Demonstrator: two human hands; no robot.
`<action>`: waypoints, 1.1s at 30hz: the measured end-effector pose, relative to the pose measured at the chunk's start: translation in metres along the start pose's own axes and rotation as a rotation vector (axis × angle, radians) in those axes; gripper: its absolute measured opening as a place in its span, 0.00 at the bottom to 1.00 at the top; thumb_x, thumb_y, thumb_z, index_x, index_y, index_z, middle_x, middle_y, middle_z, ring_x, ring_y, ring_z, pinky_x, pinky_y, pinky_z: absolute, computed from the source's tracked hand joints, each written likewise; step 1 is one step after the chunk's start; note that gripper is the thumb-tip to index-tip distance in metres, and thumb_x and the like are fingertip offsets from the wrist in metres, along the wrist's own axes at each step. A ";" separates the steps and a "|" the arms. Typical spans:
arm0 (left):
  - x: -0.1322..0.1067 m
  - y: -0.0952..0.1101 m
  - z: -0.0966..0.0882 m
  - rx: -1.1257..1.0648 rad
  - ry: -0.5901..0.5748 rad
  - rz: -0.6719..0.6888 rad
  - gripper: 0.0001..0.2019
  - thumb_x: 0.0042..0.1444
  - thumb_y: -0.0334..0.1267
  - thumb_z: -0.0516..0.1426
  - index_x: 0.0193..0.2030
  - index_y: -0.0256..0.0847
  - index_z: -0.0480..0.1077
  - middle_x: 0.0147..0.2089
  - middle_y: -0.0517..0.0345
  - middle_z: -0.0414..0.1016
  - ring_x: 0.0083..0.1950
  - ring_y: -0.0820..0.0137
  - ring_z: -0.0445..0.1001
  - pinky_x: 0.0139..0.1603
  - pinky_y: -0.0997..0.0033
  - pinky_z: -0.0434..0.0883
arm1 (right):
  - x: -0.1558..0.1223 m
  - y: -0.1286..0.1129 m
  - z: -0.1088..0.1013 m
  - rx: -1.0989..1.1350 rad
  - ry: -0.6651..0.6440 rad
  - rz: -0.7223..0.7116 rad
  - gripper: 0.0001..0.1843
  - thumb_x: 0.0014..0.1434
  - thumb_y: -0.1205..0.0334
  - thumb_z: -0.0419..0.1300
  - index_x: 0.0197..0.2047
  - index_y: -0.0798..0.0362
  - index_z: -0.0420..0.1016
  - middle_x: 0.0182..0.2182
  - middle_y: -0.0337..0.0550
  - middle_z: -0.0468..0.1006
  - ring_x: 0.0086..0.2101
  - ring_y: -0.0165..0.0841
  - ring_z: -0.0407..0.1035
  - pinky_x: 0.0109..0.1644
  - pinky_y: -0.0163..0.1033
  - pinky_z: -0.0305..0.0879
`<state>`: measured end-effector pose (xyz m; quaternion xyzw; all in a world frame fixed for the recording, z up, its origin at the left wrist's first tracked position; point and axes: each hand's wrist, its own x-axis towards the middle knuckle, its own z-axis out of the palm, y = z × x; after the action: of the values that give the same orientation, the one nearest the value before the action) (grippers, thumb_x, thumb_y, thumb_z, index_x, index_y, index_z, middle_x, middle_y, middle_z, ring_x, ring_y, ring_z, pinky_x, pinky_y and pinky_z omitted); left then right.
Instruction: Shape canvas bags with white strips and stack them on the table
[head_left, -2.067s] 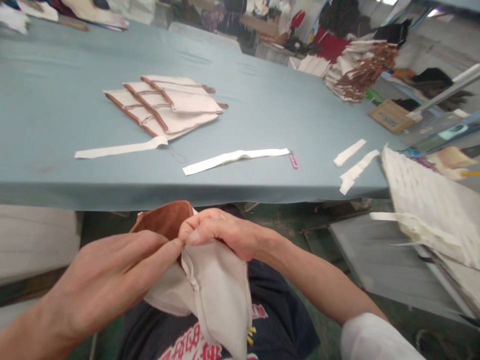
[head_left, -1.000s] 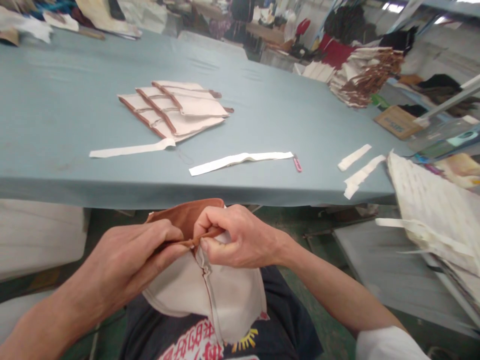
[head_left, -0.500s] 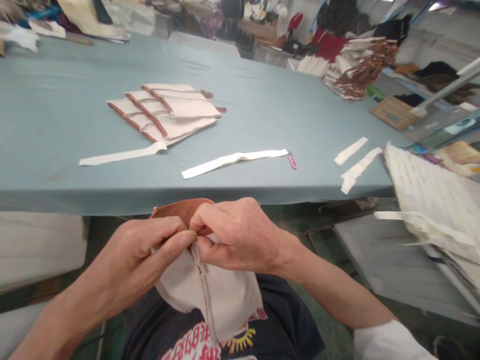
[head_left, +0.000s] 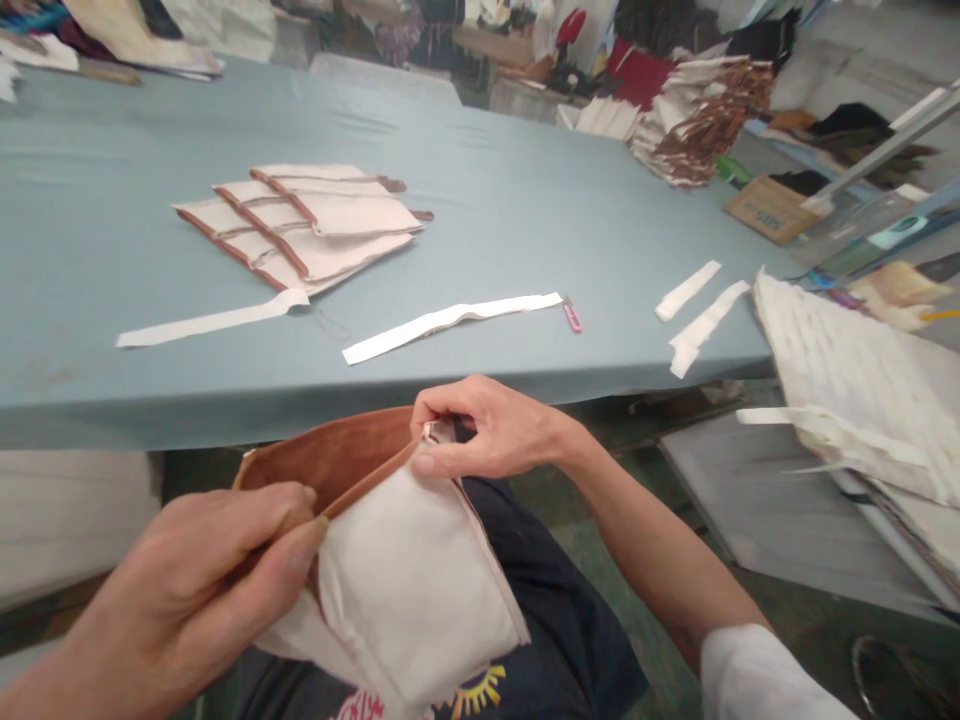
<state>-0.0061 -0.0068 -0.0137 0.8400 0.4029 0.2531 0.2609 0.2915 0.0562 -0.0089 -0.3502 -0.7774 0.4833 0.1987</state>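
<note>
Pouch (head_left: pixel 409 560): matt cloth, prob. canvas

Brown-lined cream pouch (head_left: pixel 409 570) between fingers (head_left: pixel 451 461)

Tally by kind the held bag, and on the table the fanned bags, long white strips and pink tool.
Bag held by left hand and right hand: 1
Fanned bags visible: 3
Long white strips: 2
Pink tool: 1
Total: 7
</note>
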 end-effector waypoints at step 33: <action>0.022 0.011 0.017 -0.494 0.050 -0.085 0.15 0.71 0.41 0.59 0.31 0.45 0.79 0.26 0.66 0.79 0.27 0.71 0.77 0.31 0.77 0.72 | 0.016 -0.029 0.015 0.300 -0.158 -0.023 0.26 0.65 0.41 0.76 0.35 0.52 0.72 0.28 0.30 0.69 0.28 0.26 0.58 0.32 0.34 0.55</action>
<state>0.0231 0.0013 -0.0142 0.7266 0.3701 0.3535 0.4584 0.2612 0.0505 0.0094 -0.2685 -0.7136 0.6177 0.1925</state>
